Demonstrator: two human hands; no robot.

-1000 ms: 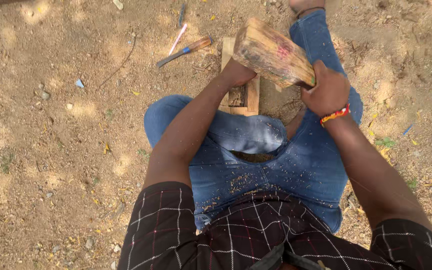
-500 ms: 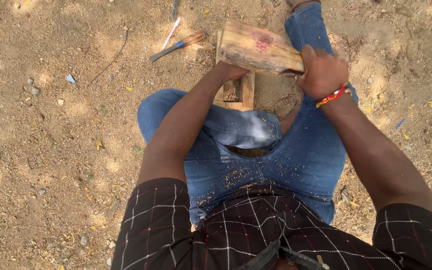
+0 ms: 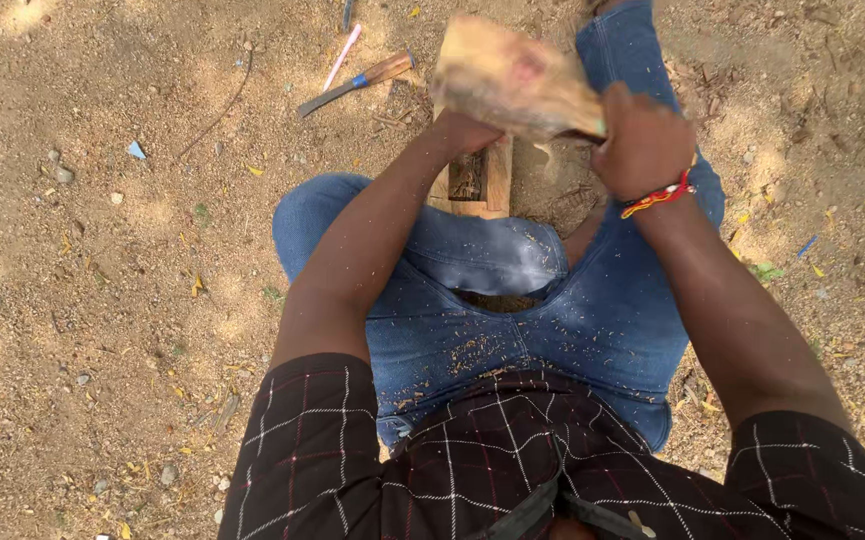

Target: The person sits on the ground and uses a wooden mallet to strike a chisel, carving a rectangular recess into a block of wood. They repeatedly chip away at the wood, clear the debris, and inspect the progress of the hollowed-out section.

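I sit on sandy ground in blue jeans flecked with sawdust. Both hands hold a pale wooden block (image 3: 512, 80), blurred by motion, with a pink mark on its top face. My left hand (image 3: 462, 130) grips its near left end. My right hand (image 3: 642, 140), with a red and yellow bracelet at the wrist, grips its right end. Under the block, between my legs, a smaller hollowed wooden piece (image 3: 477, 180) lies on the ground.
A chisel with a wooden handle and blue band (image 3: 357, 82) lies on the dirt to the upper left, beside a pink stick (image 3: 342, 55). Small stones, dry leaves and wood chips are scattered around.
The block has turned and swung in my hands, going from tilted to roughly level and now blurred. My hands stay at its two ends.
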